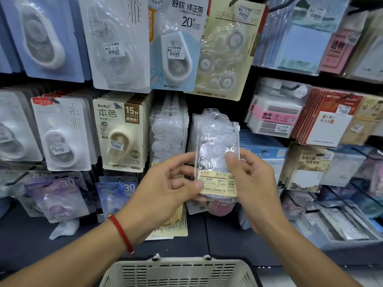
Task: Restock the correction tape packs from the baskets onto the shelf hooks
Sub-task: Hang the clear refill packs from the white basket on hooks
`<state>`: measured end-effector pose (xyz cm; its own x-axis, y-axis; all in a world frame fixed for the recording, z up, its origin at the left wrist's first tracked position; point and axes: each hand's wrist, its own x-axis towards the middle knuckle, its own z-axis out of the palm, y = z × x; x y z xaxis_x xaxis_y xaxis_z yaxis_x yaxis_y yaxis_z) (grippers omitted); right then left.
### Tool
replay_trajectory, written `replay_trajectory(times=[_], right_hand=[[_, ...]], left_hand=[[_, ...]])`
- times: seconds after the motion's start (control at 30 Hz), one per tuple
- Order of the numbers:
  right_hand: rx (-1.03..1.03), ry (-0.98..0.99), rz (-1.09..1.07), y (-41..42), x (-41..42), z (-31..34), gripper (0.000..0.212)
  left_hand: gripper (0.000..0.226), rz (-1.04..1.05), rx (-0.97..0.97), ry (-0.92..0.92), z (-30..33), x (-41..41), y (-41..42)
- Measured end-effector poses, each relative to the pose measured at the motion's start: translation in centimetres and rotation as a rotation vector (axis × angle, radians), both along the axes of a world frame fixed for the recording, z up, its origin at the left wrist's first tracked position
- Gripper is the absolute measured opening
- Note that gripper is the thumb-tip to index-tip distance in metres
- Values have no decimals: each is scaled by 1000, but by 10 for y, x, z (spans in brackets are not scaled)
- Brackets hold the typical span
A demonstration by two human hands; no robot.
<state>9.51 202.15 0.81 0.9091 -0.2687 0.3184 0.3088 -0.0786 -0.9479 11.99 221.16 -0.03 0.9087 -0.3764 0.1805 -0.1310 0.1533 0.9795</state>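
Correction tape pack (216,154), a clear plastic blister with rows of round moulded bumps and a cream label with a barcode across its lower part, stands upright in front of the shelf, held up between both hands at the middle of the view. Its top reaches a hook (216,116) where similar clear packs already hang, and another row of clear packs (167,129) hangs just to the left. The left hand (165,191) pinches the pack's lower left edge, thumb on the label and curled fingers behind. The right hand (251,183) grips the right edge, its thumb pressed on the blister front and the other fingers wrapped behind. A red cord (121,233) circles the left wrist. Below the arms, the rim of a beige basket (178,266) shows at the bottom edge; what is inside it cannot be seen. Carded tape packs (120,133) hang further left.
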Motion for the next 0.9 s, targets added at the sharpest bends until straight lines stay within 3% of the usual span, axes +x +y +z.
replay_trajectory(times=[0.2, 0.3, 0.37, 0.43, 0.57, 0.73, 0.9], right_hand=[[-35, -9, 18, -2, -2, 3, 15], [-92, 19, -11, -4, 1, -1, 16], [-354, 46, -125, -6, 3, -7, 24], [-713, 34, -293, -9, 3, -16, 48], [-1211, -195, -453, -9, 9, -29, 58], [-1423, -243, -393, 3, 38, -39, 61], [-1473, -68, -387, 9, 75, -48, 81]], left_hand=[[61, 23, 10, 9, -3, 0, 1], [64, 10, 105, -20, -2, 6, 4], [62, 45, 351, -170, -5, 13, 7], [58, 160, 600, -385, -8, 20, 14], [50, 337, 785, -826, -9, 32, 28], [62, 382, 1007, -987, -11, 42, 29], [77, 389, 1144, -1028, -15, 47, 33]])
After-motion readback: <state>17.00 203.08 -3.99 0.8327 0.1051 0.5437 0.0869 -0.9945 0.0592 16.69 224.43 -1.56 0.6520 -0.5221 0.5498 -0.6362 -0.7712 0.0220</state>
